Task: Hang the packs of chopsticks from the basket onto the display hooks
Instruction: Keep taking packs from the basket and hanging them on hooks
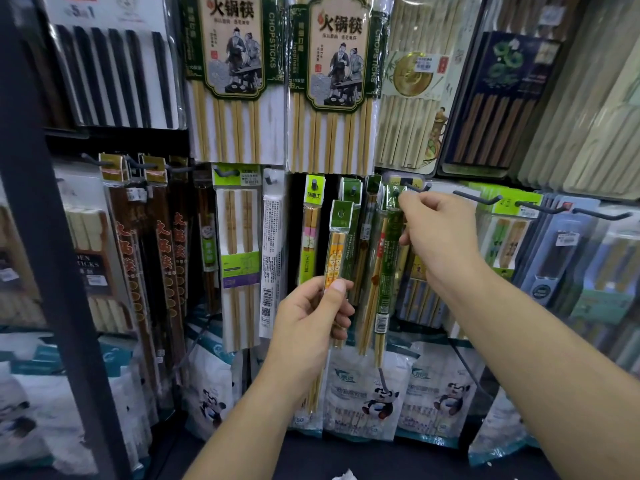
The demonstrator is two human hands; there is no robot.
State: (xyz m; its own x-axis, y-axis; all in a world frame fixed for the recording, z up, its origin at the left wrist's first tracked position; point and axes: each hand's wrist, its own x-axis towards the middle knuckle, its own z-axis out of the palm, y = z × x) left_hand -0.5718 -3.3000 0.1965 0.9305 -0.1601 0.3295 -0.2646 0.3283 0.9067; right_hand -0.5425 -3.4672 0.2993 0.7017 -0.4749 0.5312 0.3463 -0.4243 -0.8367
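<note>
The left hand [311, 313] is raised in front of the display, its forearm coming up from the bottom middle. The fingers curl round a narrow yellow pack [337, 244] of chopsticks, and the thumb presses flat on the front about halfway up. The pack stands nearly upright with its long axis vertical. Its green header card is at the top and leans slightly right, and the chopstick tips point down past the wrist. It sits just in front of the hanging row, and whether it touches the packs behind cannot be told.

The right hand [440, 237] reaches in higher, its forearm running up from the lower right corner with the wrist bent. The thumb and forefinger pinch the top of a long green pack [388, 271], and the other fingers are loosely curled behind. This pack hangs straight down with its header at the top, level with a dark hook [417, 187]. Whether its hole is over the hook cannot be told.

More bare hooks [478, 199] stick out to the right. Large packs [232, 64] hang above, and panda bags [374, 393] sit below.
</note>
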